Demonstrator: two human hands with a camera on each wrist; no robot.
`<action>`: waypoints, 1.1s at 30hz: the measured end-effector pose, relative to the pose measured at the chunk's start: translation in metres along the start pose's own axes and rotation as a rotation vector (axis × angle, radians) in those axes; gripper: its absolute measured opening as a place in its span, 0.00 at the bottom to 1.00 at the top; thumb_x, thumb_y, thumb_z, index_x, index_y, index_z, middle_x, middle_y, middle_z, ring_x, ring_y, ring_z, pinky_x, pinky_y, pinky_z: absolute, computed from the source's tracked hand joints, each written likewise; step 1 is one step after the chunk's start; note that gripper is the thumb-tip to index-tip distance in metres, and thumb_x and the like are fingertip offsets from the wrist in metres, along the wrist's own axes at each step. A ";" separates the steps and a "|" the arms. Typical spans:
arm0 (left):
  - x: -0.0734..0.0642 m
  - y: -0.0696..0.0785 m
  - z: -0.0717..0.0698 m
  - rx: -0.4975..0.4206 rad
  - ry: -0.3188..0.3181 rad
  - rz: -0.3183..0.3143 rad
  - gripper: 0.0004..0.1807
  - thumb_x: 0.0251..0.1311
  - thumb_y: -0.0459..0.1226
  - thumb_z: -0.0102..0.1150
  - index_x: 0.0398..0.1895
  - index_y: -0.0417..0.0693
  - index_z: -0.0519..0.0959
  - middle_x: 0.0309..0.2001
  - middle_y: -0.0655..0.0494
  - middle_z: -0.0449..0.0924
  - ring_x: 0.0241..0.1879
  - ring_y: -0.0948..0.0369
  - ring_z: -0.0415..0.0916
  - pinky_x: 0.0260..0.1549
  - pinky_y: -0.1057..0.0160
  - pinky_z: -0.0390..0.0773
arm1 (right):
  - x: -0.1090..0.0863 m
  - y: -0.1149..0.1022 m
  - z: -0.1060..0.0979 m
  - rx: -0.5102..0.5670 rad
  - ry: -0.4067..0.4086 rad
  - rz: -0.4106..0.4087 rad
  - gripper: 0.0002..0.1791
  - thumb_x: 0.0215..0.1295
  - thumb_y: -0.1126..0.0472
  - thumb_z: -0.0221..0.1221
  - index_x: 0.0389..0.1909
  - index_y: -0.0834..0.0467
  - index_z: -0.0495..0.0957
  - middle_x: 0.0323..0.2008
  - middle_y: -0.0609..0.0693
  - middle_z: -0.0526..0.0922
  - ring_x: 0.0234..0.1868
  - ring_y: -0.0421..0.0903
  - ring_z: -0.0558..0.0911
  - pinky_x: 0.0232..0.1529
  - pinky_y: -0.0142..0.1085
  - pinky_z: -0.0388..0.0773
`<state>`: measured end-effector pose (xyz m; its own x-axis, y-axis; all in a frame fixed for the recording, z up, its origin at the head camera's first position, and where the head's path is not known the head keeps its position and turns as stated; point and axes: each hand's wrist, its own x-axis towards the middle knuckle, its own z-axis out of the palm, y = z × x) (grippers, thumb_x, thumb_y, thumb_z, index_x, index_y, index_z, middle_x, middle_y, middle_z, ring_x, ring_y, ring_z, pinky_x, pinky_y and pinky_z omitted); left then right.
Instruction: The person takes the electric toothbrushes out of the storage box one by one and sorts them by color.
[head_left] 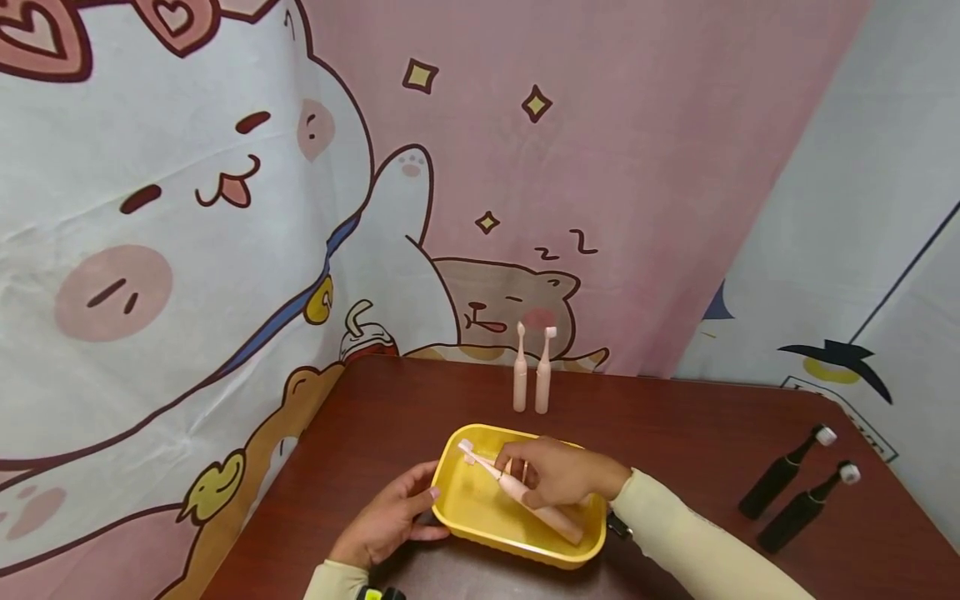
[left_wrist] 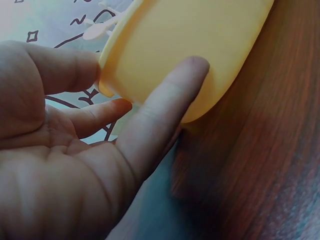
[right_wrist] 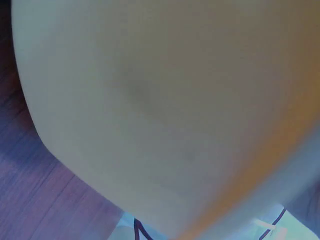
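A yellow tray [head_left: 495, 533] with rounded corners sits on the table. Against its left end rests my left hand [head_left: 393, 512], its fairly straight fingers spread along the rim and outer wall; the left wrist view shows them close up. Inside the tray my right hand [head_left: 555, 471] grips a light pink electric toothbrush [head_left: 558, 522] around the handle, its head pointing to the far left. Just beneath that head a second pink brush head [head_left: 470, 459] shows, the rest mostly hidden. The right wrist view is filled by the blurred tray wall [right_wrist: 125, 100].
Two pink electric toothbrushes [head_left: 520, 383] stand upright behind the tray. Toward the right edge of the dark red table [head_left: 420, 392] are two black electric toothbrushes [head_left: 776, 483] with white heads. A cartoon-printed cloth [head_left: 637, 167] hangs behind and to the left.
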<state>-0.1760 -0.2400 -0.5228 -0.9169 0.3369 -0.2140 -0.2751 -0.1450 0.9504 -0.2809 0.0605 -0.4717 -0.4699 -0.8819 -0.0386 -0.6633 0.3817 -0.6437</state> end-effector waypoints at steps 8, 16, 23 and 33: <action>0.000 -0.001 0.001 0.001 0.002 -0.004 0.32 0.83 0.36 0.46 0.82 0.35 0.52 0.80 0.32 0.53 0.64 0.46 0.78 0.51 0.44 0.88 | -0.004 0.000 -0.004 0.065 0.018 -0.028 0.27 0.59 0.70 0.68 0.56 0.44 0.77 0.41 0.42 0.84 0.38 0.36 0.82 0.41 0.30 0.83; 0.000 -0.002 0.001 0.001 -0.008 0.003 0.31 0.84 0.35 0.45 0.82 0.35 0.52 0.79 0.31 0.54 0.65 0.45 0.77 0.51 0.45 0.88 | -0.007 -0.002 -0.009 0.103 0.068 -0.046 0.27 0.62 0.72 0.65 0.58 0.47 0.75 0.43 0.48 0.85 0.42 0.38 0.85 0.48 0.33 0.85; 0.000 -0.001 0.002 0.002 0.004 0.000 0.31 0.83 0.36 0.47 0.82 0.35 0.53 0.79 0.31 0.54 0.64 0.45 0.78 0.50 0.45 0.88 | -0.006 -0.001 -0.013 0.143 0.120 -0.086 0.26 0.63 0.73 0.66 0.58 0.49 0.73 0.42 0.47 0.85 0.43 0.39 0.85 0.51 0.38 0.86; 0.000 0.000 0.003 0.002 0.006 -0.001 0.30 0.83 0.36 0.46 0.81 0.35 0.54 0.78 0.31 0.55 0.64 0.46 0.78 0.50 0.46 0.88 | -0.008 0.003 -0.015 0.237 0.182 -0.090 0.25 0.68 0.72 0.65 0.62 0.51 0.73 0.47 0.51 0.83 0.48 0.45 0.84 0.56 0.37 0.84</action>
<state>-0.1747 -0.2375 -0.5225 -0.9182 0.3319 -0.2163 -0.2754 -0.1424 0.9507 -0.2877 0.0724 -0.4619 -0.5263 -0.8369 0.1505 -0.5628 0.2101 -0.7994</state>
